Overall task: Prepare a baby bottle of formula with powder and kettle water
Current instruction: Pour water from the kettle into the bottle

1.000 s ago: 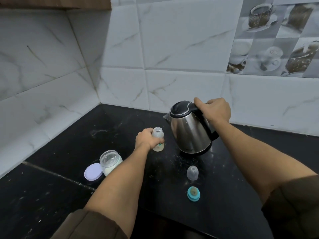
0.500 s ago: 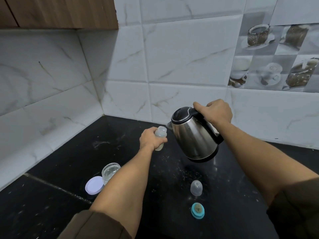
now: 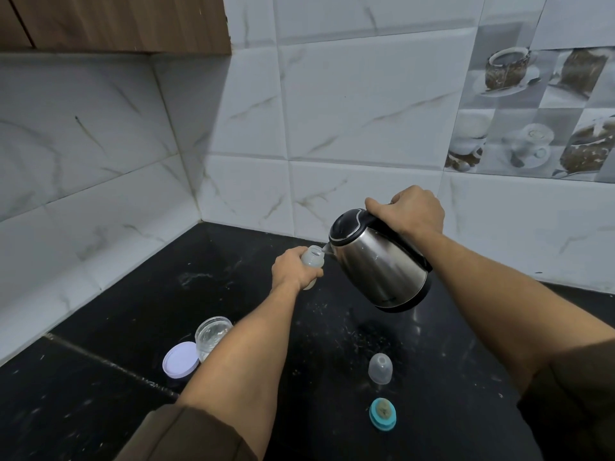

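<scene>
A home kitchen, seen looking down into a corner worktop. A glossy black stone countertop (image 3: 133, 311) runs back to where two walls of white marble-veined ceramic tiles (image 3: 366, 101) meet. The right-hand wall carries a band of grey decorative tiles printed with coffee cups and saucers (image 3: 532, 121). A brown wood-grain wall cabinet (image 3: 116, 21) hangs at the upper left. A stainless steel electric kettle (image 3: 379, 264) and a small translucent plastic baby bottle (image 3: 312, 259) are held above the countertop's middle.
</scene>
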Action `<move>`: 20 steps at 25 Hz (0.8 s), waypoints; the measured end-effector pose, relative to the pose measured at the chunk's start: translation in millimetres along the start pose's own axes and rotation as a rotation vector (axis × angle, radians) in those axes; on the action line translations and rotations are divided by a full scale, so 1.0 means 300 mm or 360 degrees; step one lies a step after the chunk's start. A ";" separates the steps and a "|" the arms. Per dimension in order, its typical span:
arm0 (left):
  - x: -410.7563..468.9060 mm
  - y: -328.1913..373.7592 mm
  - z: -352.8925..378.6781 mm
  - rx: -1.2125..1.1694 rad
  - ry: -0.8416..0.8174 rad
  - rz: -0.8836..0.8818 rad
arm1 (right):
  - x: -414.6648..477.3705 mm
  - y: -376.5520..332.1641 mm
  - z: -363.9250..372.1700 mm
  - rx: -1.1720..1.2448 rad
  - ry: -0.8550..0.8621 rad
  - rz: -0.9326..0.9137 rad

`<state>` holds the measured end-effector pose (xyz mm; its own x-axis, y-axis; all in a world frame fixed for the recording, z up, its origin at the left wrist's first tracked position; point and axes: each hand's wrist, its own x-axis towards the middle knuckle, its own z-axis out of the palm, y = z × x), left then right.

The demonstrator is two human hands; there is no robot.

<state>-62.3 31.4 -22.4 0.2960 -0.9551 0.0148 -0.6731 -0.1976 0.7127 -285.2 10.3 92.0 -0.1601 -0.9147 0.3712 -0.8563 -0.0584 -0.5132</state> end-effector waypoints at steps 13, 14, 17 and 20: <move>0.006 0.029 0.036 0.0206 -0.0130 0.0024 | 0.025 -0.005 -0.012 -0.0170 0.0019 -0.0139; 0.007 0.031 0.037 0.0213 -0.0132 0.0024 | 0.026 -0.006 -0.013 -0.0179 0.0019 -0.0145; 0.010 0.032 0.046 0.0230 -0.0139 0.0026 | 0.028 -0.005 -0.013 -0.0208 0.0021 -0.0162; 0.011 0.030 0.052 0.0248 -0.0147 0.0022 | 0.027 -0.006 -0.012 -0.0245 0.0022 -0.0184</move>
<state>-78.0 23.2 -26.9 0.2273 -0.9727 -0.0458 -0.7757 -0.2093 0.5954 -286.7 4.5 98.7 -0.0623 -0.8997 0.4321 -0.9342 -0.0999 -0.3426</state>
